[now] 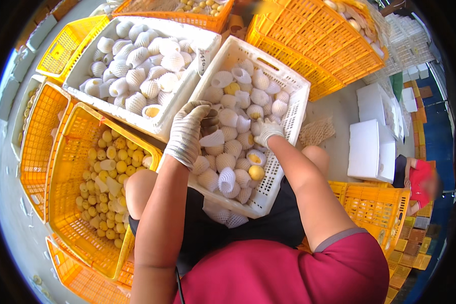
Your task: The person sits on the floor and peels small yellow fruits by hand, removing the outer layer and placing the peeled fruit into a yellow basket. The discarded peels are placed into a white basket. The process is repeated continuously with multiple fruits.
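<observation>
A white plastic crate (302,91) rests tilted across my lap, filled with round yellow fruit in white foam net sleeves. My left hand (190,127), in a striped work glove, hovers over its left side with fingers curled. Just under those fingers lies a loose-looking foam net sleeve (212,139); whether I hold it is hidden. My right hand (269,132), also gloved, reaches into the crate's right side, its fingers against a wrapped fruit (255,128). How firmly they close cannot be seen. One bare yellow fruit (256,173) shows near the crate's front corner.
A white foam box (163,127) of sleeved fruit adjoins the crate and bears writing. At left, a yellow crate (66,212) holds bare yellow fruit. Stacked orange crates (307,41) rise ahead right. White foam boxes (368,148) and a person (420,182) in red are at right.
</observation>
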The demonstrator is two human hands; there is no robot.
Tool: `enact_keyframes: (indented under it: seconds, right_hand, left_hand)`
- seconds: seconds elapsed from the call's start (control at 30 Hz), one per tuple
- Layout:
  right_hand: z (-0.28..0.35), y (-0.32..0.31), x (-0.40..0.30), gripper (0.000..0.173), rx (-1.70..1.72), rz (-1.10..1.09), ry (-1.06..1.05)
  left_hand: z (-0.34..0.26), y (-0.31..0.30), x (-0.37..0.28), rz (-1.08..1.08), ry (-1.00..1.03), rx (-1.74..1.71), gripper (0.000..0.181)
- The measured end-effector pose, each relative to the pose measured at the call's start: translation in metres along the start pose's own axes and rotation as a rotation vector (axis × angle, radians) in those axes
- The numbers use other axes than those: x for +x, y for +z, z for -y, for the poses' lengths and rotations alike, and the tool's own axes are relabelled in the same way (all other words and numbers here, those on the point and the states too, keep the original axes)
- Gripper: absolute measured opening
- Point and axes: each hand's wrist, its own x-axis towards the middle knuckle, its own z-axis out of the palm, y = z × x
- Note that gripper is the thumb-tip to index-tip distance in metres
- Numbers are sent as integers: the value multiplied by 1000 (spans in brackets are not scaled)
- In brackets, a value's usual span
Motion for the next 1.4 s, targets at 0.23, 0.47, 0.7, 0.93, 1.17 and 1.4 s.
enact_keyframes:
  seconds: [0.23,0.47,0.7,0.93,1.17,1.4]
  right_hand:
    - [-22,30,5,80,8,-86,-20]
    - [-2,15,-8,81,210,-51,77]
    - [-35,17,24,78,745,-134,154]
    - [-41,-94,69,44,2291,98,-128]
    - [-45,-10,62,35,690,-121,-139]
    - [-20,55,37,56,178,240,-105]
  left_hand:
    - [11,7,11,43,-26,-43,14]
    - [-7,0,-5,40,40,-102,14]
    - [-1,0,1,55,18,-117,16]
    - [-5,0,-2,54,48,-87,20]
    - [-3,6,4,36,33,-84,15]
    - [-1,3,4,58,38,-32,21]
